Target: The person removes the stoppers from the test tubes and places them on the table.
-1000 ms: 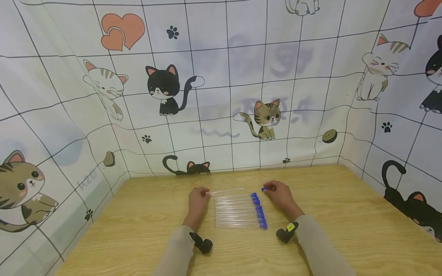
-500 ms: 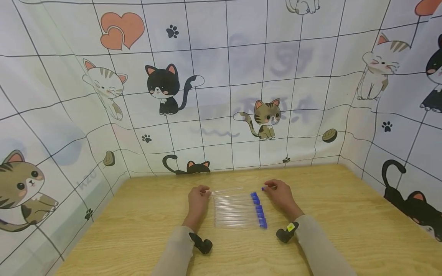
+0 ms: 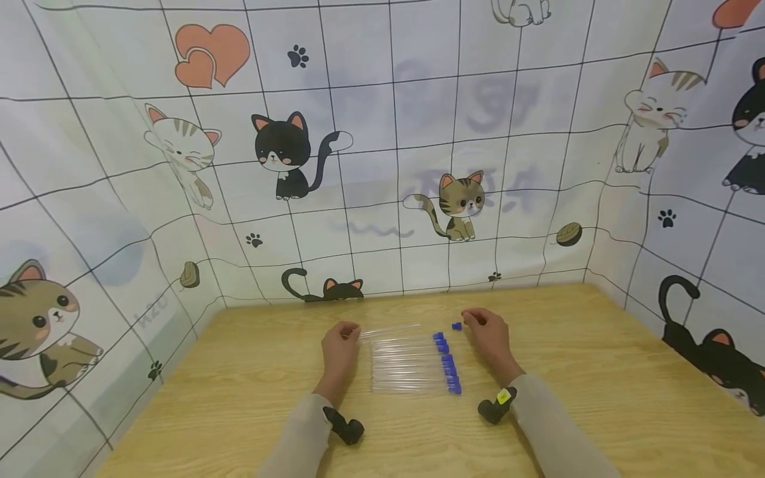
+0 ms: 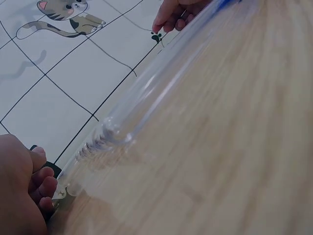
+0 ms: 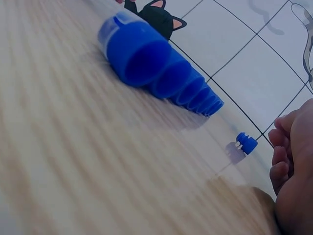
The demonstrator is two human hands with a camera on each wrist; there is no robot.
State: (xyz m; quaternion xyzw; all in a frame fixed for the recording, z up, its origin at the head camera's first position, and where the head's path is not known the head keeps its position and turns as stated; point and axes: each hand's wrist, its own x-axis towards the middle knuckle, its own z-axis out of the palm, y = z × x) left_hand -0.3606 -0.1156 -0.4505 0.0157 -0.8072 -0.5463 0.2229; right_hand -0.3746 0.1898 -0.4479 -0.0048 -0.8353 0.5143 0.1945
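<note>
A row of clear test tubes (image 3: 406,367) with blue caps (image 3: 448,364) lies across the middle of the table. Slightly angled behind them, clear tubes (image 3: 391,330) show no cap at their right end. My left hand (image 3: 340,348), fingers loosely curled, is at their left ends; in the left wrist view, rounded tube ends (image 4: 68,190) lie close by the fingertips, and contact is unclear. A loose blue cap (image 3: 457,326) sits on the table behind the capped row. Just right of this cap, my right hand (image 3: 489,335) has loosely curled fingers and holds nothing.
The wooden table (image 3: 239,398) meets a white cloth backdrop (image 3: 370,133) printed with cats along the back and sides. Black cameras are strapped to both wrists.
My right hand has let go of the blue cap and moved slightly right, leaving it on the table. My left hand has shifted slightly left. The tubes stay about where they were.
</note>
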